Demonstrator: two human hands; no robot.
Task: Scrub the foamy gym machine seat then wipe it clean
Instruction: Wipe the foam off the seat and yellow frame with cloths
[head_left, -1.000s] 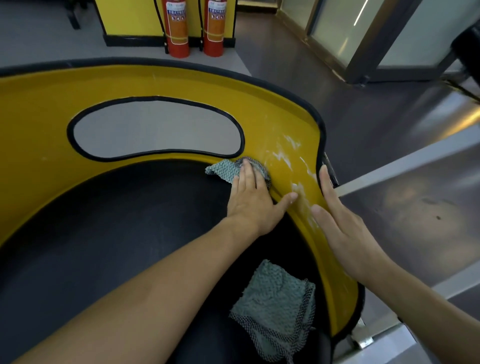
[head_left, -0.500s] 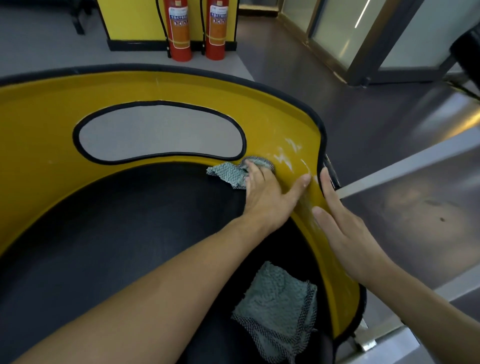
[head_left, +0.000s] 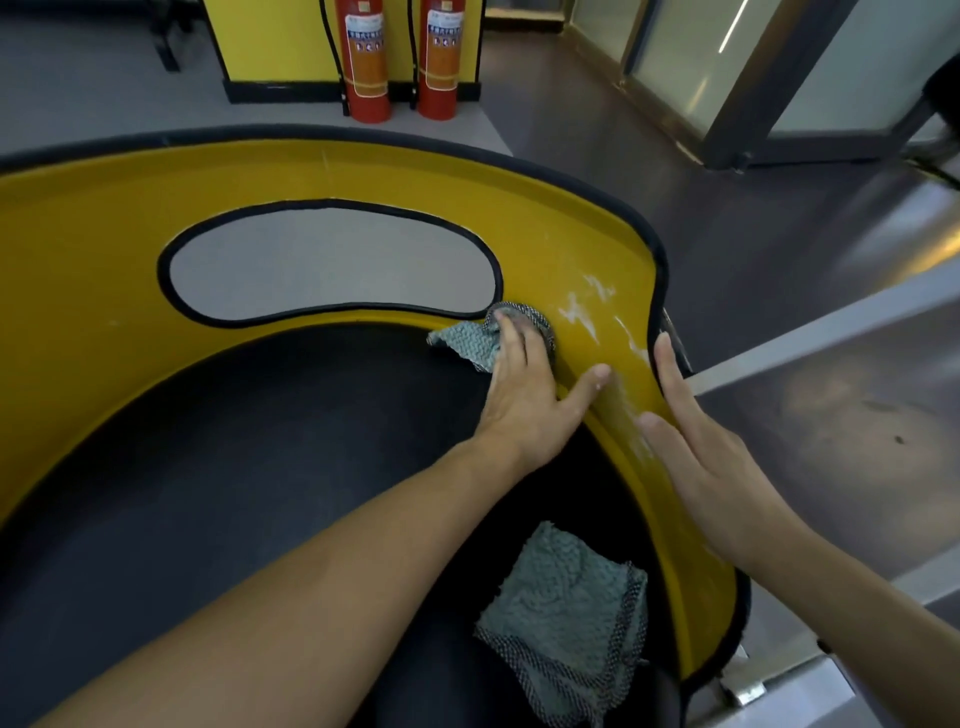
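Nearest the camera, a nubby grey-green cloth (head_left: 563, 631) with a dark woven border is seen lying crumpled on the black seat pad (head_left: 218, 493), a broad matte surface with a rounded outline, low on its right side. The pad is enclosed by a glossy yellow seat shell (head_left: 78, 249), curved like a horseshoe and edged in black trim.

The right hand (head_left: 722, 467) is laid flat along the shell's right rim, fingers extended together and closed on nothing. The left hand (head_left: 524, 395) is pressed palm-down at the seam of pad and shell, fingers outstretched over a second cloth (head_left: 475, 338) of the same textured weave, bunched beneath the fingertips, thumb splayed onto the yellow. Just beyond it, white streaks of foam (head_left: 587, 312) are smeared across the shell.

A kidney-shaped opening (head_left: 332, 260), black-rimmed, is cut through the shell's back. Farther off, two red cylindrical fire extinguishers (head_left: 400, 57) are stood on the grey floor.
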